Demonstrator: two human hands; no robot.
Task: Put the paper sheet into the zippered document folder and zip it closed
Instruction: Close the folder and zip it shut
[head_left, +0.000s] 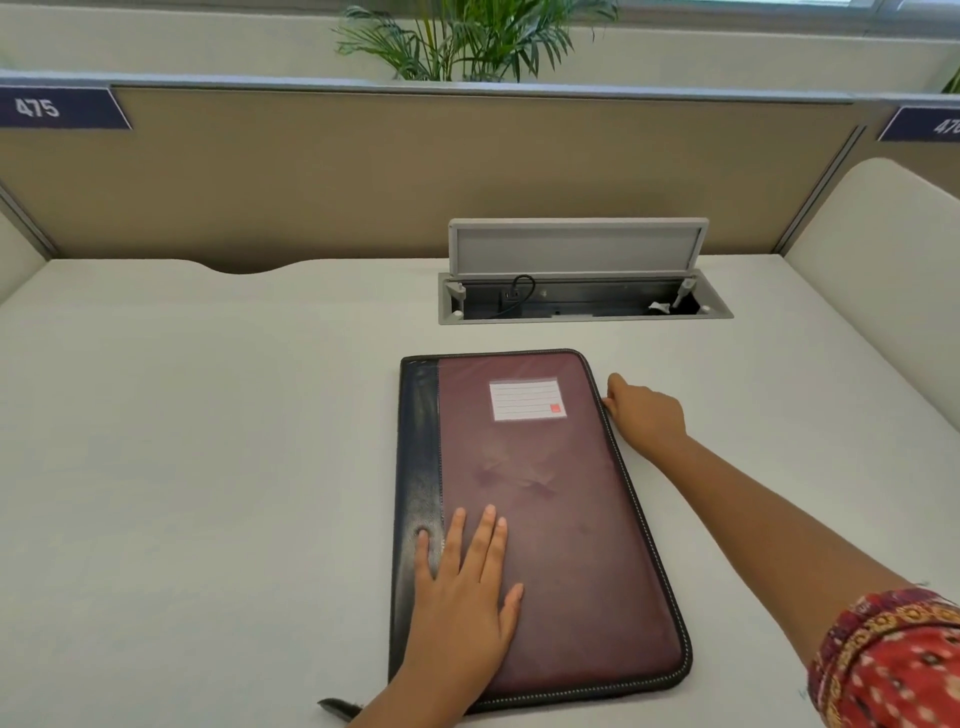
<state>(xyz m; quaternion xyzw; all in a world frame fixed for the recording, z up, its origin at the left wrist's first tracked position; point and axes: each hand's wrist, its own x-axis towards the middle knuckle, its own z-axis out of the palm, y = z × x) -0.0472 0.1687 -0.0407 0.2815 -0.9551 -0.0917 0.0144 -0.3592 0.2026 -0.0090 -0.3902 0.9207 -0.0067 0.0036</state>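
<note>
The zippered document folder (550, 525), maroon with a black spine strip and a white label pocket, lies flat and closed on the white desk (182, 467). My left hand (465, 587) presses flat on its near left part, fingers straight and spread. My right hand (647, 415) sits at the folder's right edge near the far corner, fingers curled and pinching at the zipper track; the zipper pull itself is hidden under the fingers. No paper sheet is in view.
An open cable hatch (582, 301) with its grey lid raised sits in the desk just beyond the folder. A tan partition (363, 171) walls the far side, with a plant behind it. A black strap end (337, 707) pokes out at the folder's near left corner.
</note>
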